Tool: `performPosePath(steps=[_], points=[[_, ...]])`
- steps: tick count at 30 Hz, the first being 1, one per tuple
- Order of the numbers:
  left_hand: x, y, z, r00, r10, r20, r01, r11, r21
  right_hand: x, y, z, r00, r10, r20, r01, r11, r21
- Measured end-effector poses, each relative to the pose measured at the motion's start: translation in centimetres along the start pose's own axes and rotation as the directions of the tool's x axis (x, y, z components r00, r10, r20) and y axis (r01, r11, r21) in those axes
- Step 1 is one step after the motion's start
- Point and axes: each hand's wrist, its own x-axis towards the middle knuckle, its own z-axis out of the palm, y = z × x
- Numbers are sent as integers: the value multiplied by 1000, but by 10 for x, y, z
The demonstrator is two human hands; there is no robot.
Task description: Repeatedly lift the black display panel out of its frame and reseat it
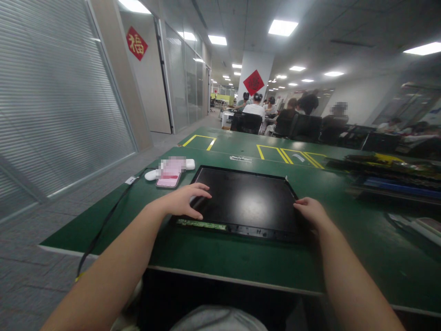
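Note:
A black LCD screen panel (pixel 241 195) lies flat on the green table, its dark glossy face up and reflecting a ceiling light. Along its near edge runs a narrow green circuit board (pixel 203 224). My left hand (pixel 184 201) reaches over the panel's left edge, thumb and fingers spread apart; whether the fingertips touch the surface I cannot tell. On the right side, my right hand (pixel 312 211) pinches the panel's edge between thumb and fingers, with the lower fingers partly hidden.
A pink-screened phone (pixel 168 179) and a white object (pixel 189 164) lie left of the panel. A black cable (pixel 110 216) hangs over the left table edge. Dark stacked parts (pixel 386 172) sit at right. Yellow tape outlines (pixel 285 154) mark the far table. Several people sit beyond.

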Motion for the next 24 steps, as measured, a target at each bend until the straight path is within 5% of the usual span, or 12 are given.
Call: performPosePath(steps=[6, 10, 16, 24], points=[[6, -15, 7, 947, -233, -222, 259, 961, 99, 4, 4, 1, 1000, 15, 7, -15, 999, 30], [9, -25, 8, 905, -352, -239, 407, 881, 242, 6, 6, 2, 1000, 25, 11, -26, 999, 35], [11, -25, 7, 913, -371, -170, 406, 864, 297, 7, 11, 4, 1000, 19, 11, -20, 996, 84], [13, -29, 12, 907, -352, -229, 410, 861, 300, 9, 13, 6, 1000, 8, 0, -8, 995, 104]])
